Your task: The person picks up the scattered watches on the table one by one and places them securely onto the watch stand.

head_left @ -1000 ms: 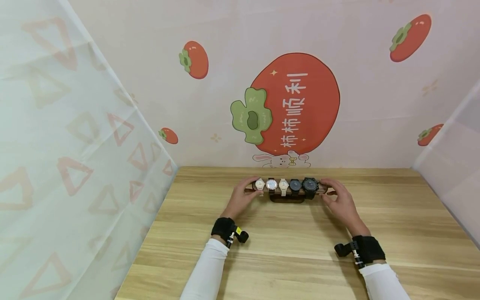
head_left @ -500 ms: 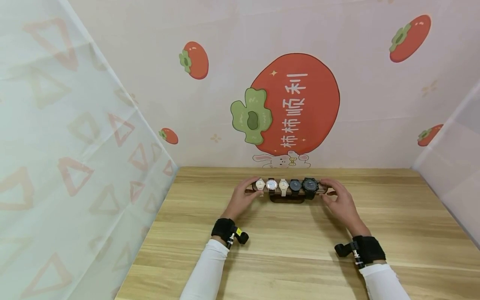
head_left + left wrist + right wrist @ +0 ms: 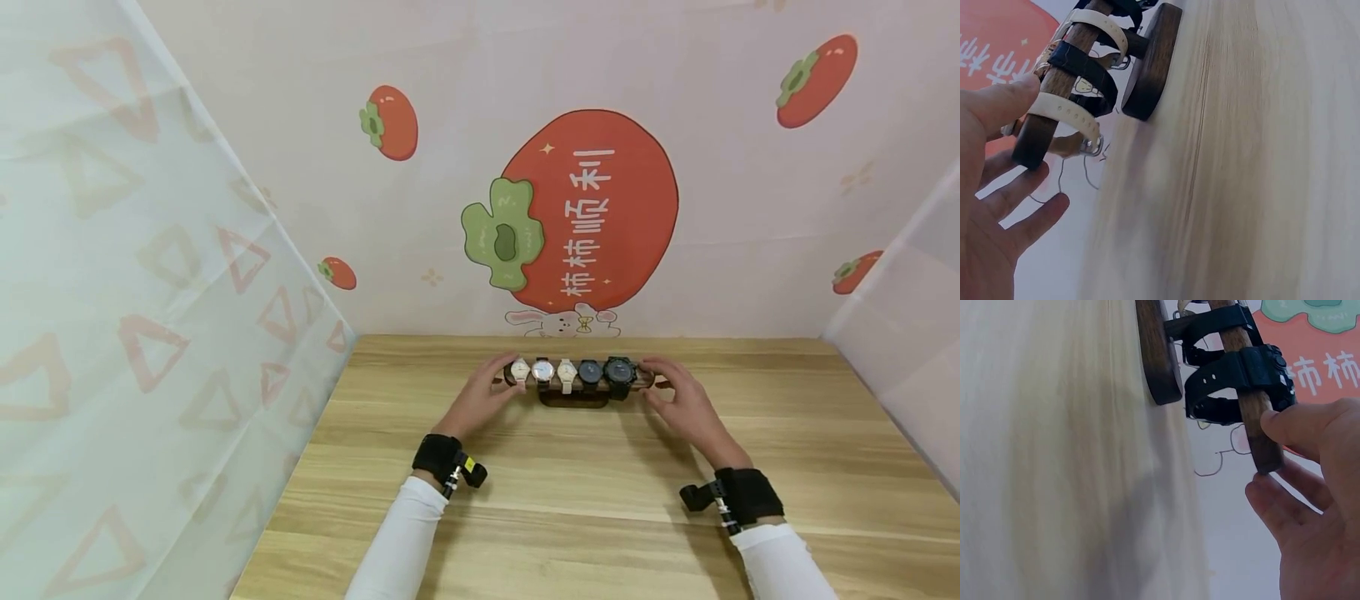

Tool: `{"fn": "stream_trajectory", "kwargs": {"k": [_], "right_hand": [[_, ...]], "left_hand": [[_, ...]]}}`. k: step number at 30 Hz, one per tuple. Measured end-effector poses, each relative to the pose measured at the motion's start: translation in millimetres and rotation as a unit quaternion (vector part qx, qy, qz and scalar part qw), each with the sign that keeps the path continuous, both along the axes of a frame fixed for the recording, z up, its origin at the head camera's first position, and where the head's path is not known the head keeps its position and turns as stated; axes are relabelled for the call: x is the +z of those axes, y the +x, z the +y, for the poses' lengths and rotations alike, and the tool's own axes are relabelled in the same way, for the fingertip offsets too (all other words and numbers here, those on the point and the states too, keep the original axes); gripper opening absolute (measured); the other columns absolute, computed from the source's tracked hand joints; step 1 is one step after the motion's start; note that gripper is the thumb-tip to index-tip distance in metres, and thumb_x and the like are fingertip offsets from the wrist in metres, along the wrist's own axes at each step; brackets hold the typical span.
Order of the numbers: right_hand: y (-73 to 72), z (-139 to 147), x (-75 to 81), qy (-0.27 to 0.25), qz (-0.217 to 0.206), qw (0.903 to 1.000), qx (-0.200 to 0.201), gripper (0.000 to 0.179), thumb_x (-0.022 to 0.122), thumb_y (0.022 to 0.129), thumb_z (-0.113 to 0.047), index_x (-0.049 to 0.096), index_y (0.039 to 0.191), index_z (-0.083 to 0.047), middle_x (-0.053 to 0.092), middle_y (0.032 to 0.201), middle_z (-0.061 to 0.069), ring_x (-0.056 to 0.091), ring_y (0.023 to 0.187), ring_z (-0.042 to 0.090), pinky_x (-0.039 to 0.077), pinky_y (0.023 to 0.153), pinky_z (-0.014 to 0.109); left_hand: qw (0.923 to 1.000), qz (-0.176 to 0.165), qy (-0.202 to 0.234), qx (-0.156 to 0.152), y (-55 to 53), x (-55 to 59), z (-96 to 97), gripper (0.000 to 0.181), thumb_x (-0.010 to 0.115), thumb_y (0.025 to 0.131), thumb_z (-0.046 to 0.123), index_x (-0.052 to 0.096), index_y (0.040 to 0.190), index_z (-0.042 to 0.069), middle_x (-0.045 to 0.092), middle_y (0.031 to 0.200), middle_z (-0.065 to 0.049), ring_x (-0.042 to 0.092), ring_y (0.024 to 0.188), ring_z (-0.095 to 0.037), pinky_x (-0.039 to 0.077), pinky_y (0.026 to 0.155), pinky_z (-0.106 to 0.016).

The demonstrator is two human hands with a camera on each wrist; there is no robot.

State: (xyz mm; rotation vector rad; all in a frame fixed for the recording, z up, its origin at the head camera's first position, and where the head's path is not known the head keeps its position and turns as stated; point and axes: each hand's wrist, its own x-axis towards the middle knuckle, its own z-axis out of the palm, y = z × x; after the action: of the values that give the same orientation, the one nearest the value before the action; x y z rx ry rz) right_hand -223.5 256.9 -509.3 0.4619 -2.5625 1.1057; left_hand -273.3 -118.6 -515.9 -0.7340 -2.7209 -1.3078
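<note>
A dark wooden T-shaped watch stand (image 3: 573,401) stands near the table's back edge, its bar lying crosswise. Several wristwatches are strapped along it: a white watch (image 3: 520,369) at the left end, paler ones beside it, and a large black watch (image 3: 620,372) at the right. My left hand (image 3: 477,402) holds the bar's left end, thumb by the white strap (image 3: 1063,107) and fingertips at the end face. At the opposite end, my right hand (image 3: 686,414) pinches the bar (image 3: 1261,440), thumb next to the black strap (image 3: 1219,381) and fingers under the tip.
The wooden table (image 3: 570,500) runs up to a pale back wall (image 3: 427,225) printed with persimmons and a rabbit. White patterned sheets hang at the left side (image 3: 187,275) and the right side (image 3: 915,317). Both wrists wear black straps with small cameras.
Both wrists have shifted slightly outward, away from each other. The left thumb sits a little off the white watch now. The stand and its watches stay in place.
</note>
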Motion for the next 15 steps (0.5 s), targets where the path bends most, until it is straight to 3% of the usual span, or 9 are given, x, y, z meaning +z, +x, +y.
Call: {"fn": "stream_trajectory", "kwargs": {"k": [4,8,15], "right_hand": [[4.7,8.4,4.9,0.026,-0.031,0.9991,0.016,0.051,0.070,0.099,0.003,0.057,0.148,0.001,0.048,0.155,0.028,0.053,0.133,0.051,0.052,0.105,0.067],[11.7,18.9,16.8,0.063,-0.037,0.9972,0.016,0.054,0.072,0.101,-0.005,0.052,0.151,0.004,0.045,0.158,0.032,0.053,0.132,0.057,0.051,0.102,0.073],[21.4,48.2,35.5,0.129,0.011,0.9916,0.003,0.080,0.080,0.097,-0.023,0.040,0.162,-0.001,0.038,0.164,0.030,0.040,0.145,0.059,0.041,0.105,0.079]], "left_hand": [[0.9984,0.019,-0.054,-0.006,4.7,5.1,-7.6,0.067,0.071,0.104,0.036,0.044,0.163,0.019,0.042,0.169,-0.010,0.043,0.155,-0.030,0.040,0.127,-0.052],[0.9928,0.058,-0.105,0.000,11.7,14.4,-20.1,0.068,0.070,0.105,0.034,0.041,0.164,0.018,0.042,0.169,-0.011,0.040,0.157,-0.031,0.035,0.130,-0.054],[0.9775,0.146,-0.151,0.024,22.8,29.9,-56.7,0.082,0.073,0.102,0.041,0.034,0.168,0.014,0.039,0.170,-0.014,0.034,0.159,-0.040,0.028,0.130,-0.065]]}}
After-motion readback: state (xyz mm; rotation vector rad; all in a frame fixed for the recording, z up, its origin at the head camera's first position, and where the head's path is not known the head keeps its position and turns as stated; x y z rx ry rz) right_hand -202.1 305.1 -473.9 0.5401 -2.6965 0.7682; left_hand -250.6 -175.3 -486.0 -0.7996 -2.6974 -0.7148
